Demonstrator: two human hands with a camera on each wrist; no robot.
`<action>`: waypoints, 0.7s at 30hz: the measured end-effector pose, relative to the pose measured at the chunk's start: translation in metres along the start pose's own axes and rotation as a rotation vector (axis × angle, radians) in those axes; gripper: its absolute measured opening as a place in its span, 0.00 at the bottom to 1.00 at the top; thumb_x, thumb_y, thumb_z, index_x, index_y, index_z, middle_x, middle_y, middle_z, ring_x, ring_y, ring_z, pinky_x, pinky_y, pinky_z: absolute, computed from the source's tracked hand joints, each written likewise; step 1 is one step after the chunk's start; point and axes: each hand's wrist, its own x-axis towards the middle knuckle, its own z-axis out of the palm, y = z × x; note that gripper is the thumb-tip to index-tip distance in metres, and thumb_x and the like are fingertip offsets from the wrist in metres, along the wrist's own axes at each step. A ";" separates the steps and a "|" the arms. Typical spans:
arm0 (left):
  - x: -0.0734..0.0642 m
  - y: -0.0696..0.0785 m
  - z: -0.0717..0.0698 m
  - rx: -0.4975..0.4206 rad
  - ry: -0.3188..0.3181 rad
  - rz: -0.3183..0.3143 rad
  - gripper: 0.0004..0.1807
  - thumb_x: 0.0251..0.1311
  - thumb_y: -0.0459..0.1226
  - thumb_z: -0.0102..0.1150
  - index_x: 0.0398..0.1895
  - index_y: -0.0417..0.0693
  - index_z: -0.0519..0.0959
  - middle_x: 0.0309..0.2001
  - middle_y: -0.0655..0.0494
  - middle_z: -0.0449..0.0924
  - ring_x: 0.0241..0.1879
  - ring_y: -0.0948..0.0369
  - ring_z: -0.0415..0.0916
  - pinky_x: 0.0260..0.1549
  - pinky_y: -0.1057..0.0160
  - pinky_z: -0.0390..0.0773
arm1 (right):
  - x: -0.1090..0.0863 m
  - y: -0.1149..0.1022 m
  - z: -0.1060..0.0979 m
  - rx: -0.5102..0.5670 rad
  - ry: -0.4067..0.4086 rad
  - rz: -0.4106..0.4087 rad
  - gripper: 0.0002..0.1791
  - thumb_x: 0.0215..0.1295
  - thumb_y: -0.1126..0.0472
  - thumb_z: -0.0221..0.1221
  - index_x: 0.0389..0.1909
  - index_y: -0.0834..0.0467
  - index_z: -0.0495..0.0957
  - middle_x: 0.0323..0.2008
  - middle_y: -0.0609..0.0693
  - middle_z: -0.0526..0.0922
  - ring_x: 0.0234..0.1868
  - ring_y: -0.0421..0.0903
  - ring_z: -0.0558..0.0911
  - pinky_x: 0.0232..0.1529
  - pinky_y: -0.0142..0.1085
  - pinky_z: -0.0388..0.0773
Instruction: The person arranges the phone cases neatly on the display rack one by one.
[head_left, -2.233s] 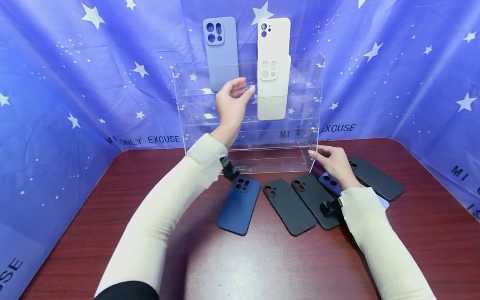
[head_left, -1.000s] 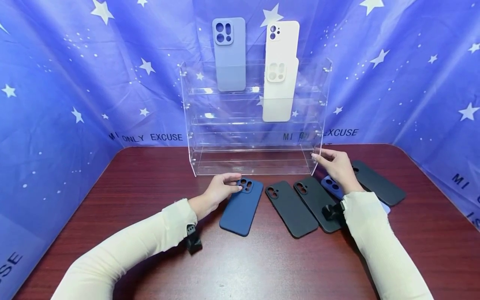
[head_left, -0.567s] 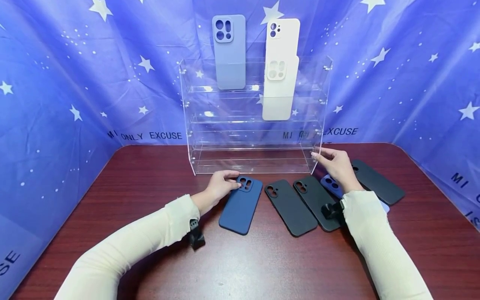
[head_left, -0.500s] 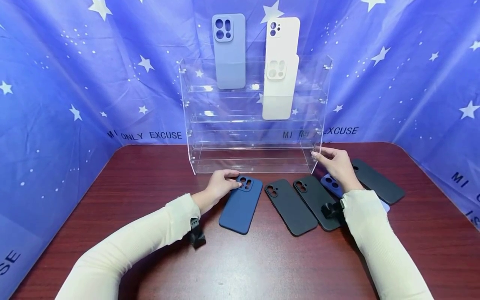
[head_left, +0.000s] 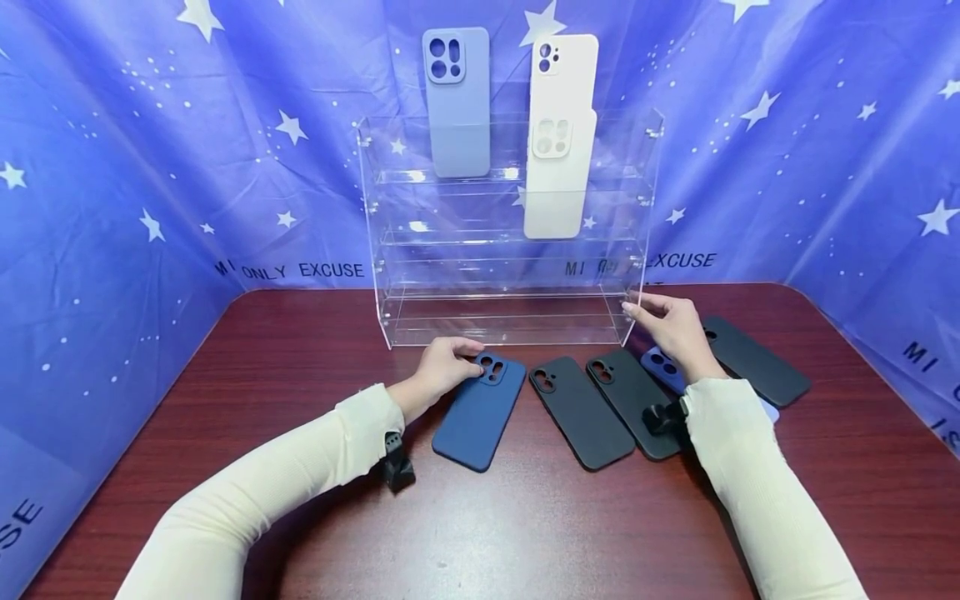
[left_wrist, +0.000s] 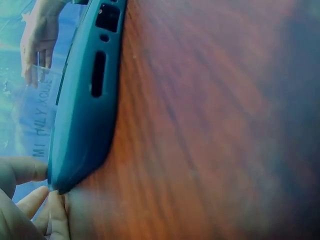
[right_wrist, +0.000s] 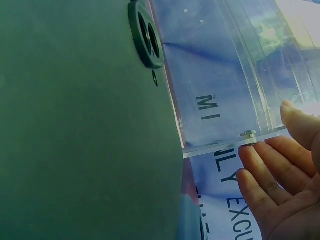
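Observation:
In the head view, my left hand [head_left: 442, 365] pinches the top left corner of a dark blue phone case [head_left: 478, 425], which lies at a slant on the table. The left wrist view shows thumb and fingertips [left_wrist: 58, 212] right at the case's corner, with its port cutouts facing the camera. My right hand [head_left: 671, 329] grips the lower right side panel of a clear acrylic display stand [head_left: 372, 250]. In the right wrist view, the thumb [right_wrist: 299, 122] is on one side of that panel and the fingers on the other.
The stand holds a light blue phone case [head_left: 459, 108] and two overlapping white ones [head_left: 558, 183]. On the table's right lie black cases [head_left: 583, 417], a purple-blue case [head_left: 663, 367] partly under my right arm, and another black case [head_left: 761, 367]. A starry curtain [head_left: 135, 167] surrounds the table.
My left hand has come down from the stand's upper shelves to the dark blue case and now pinches its corner. The case's lower end has swung slightly left. The right hand keeps its place.

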 end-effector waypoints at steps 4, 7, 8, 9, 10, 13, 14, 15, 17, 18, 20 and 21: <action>-0.002 0.002 0.000 0.016 -0.004 0.015 0.18 0.46 0.27 0.66 0.43 0.45 0.84 0.39 0.51 0.84 0.31 0.62 0.78 0.28 0.68 0.76 | 0.000 0.000 0.001 -0.006 0.003 -0.004 0.30 0.66 0.45 0.55 0.59 0.65 0.73 0.55 0.63 0.77 0.60 0.55 0.69 0.55 0.48 0.71; -0.003 0.003 -0.001 0.003 0.004 0.033 0.17 0.46 0.27 0.66 0.43 0.44 0.83 0.37 0.50 0.85 0.34 0.61 0.79 0.29 0.68 0.77 | 0.000 0.000 0.001 -0.004 0.006 -0.004 0.30 0.66 0.45 0.55 0.58 0.65 0.73 0.54 0.63 0.77 0.60 0.54 0.69 0.54 0.47 0.71; -0.003 0.003 -0.002 -0.010 0.009 0.036 0.17 0.46 0.26 0.66 0.43 0.43 0.83 0.37 0.49 0.85 0.35 0.60 0.80 0.30 0.68 0.77 | 0.000 0.000 0.001 -0.002 0.005 -0.003 0.30 0.66 0.45 0.55 0.59 0.65 0.73 0.54 0.63 0.77 0.60 0.54 0.69 0.54 0.47 0.70; -0.003 0.003 -0.004 -0.023 0.016 0.035 0.17 0.46 0.26 0.66 0.43 0.43 0.83 0.38 0.48 0.85 0.37 0.59 0.80 0.31 0.68 0.78 | 0.000 0.000 0.001 -0.001 0.004 -0.002 0.30 0.66 0.46 0.55 0.59 0.65 0.73 0.54 0.63 0.77 0.60 0.54 0.69 0.54 0.47 0.70; -0.003 0.003 -0.005 -0.039 0.023 0.037 0.18 0.46 0.25 0.65 0.44 0.42 0.83 0.38 0.47 0.85 0.38 0.58 0.80 0.32 0.67 0.78 | 0.000 0.000 0.001 -0.001 0.001 0.000 0.30 0.66 0.46 0.55 0.59 0.64 0.73 0.54 0.63 0.77 0.60 0.54 0.69 0.55 0.48 0.70; -0.002 0.002 -0.010 -0.089 0.038 0.033 0.19 0.46 0.24 0.65 0.45 0.39 0.82 0.43 0.45 0.84 0.42 0.55 0.81 0.35 0.67 0.79 | 0.000 0.000 0.000 0.002 -0.007 0.006 0.30 0.66 0.45 0.55 0.60 0.64 0.72 0.55 0.63 0.77 0.61 0.55 0.68 0.56 0.49 0.70; -0.002 0.002 -0.012 -0.102 0.041 0.034 0.19 0.46 0.24 0.65 0.46 0.38 0.82 0.44 0.44 0.83 0.43 0.54 0.81 0.36 0.67 0.80 | 0.000 0.000 0.000 0.003 -0.008 0.007 0.30 0.66 0.45 0.55 0.60 0.63 0.72 0.55 0.63 0.77 0.61 0.55 0.68 0.56 0.49 0.70; -0.001 0.003 -0.014 -0.108 0.045 0.038 0.20 0.47 0.24 0.65 0.47 0.37 0.81 0.44 0.43 0.83 0.44 0.54 0.81 0.36 0.67 0.80 | 0.000 0.000 0.000 0.002 -0.009 0.009 0.30 0.66 0.45 0.55 0.60 0.63 0.72 0.55 0.63 0.76 0.61 0.55 0.68 0.56 0.49 0.70; -0.001 0.004 -0.018 -0.125 0.049 0.046 0.20 0.47 0.25 0.65 0.48 0.37 0.81 0.46 0.42 0.82 0.45 0.53 0.80 0.38 0.66 0.80 | 0.000 0.000 0.000 0.002 -0.010 0.014 0.31 0.66 0.44 0.55 0.61 0.63 0.71 0.56 0.63 0.76 0.61 0.55 0.68 0.56 0.48 0.70; -0.002 0.006 -0.021 -0.134 0.049 0.050 0.20 0.48 0.25 0.65 0.48 0.36 0.80 0.46 0.41 0.82 0.45 0.53 0.80 0.38 0.66 0.80 | 0.000 0.000 -0.001 0.003 -0.010 0.016 0.31 0.66 0.44 0.55 0.61 0.63 0.71 0.55 0.63 0.76 0.61 0.55 0.68 0.55 0.48 0.70; -0.002 0.009 -0.025 -0.145 0.050 0.067 0.20 0.49 0.25 0.65 0.49 0.36 0.80 0.47 0.41 0.82 0.45 0.53 0.80 0.39 0.65 0.81 | 0.000 0.000 -0.001 0.004 -0.008 0.017 0.31 0.66 0.44 0.55 0.61 0.63 0.71 0.55 0.63 0.76 0.61 0.55 0.68 0.56 0.49 0.70; -0.003 0.011 -0.026 -0.156 0.050 0.076 0.20 0.49 0.25 0.65 0.49 0.36 0.80 0.47 0.40 0.81 0.45 0.53 0.80 0.39 0.65 0.81 | 0.000 0.000 -0.001 0.003 -0.006 0.015 0.31 0.66 0.44 0.55 0.61 0.63 0.71 0.55 0.63 0.76 0.61 0.55 0.68 0.56 0.49 0.70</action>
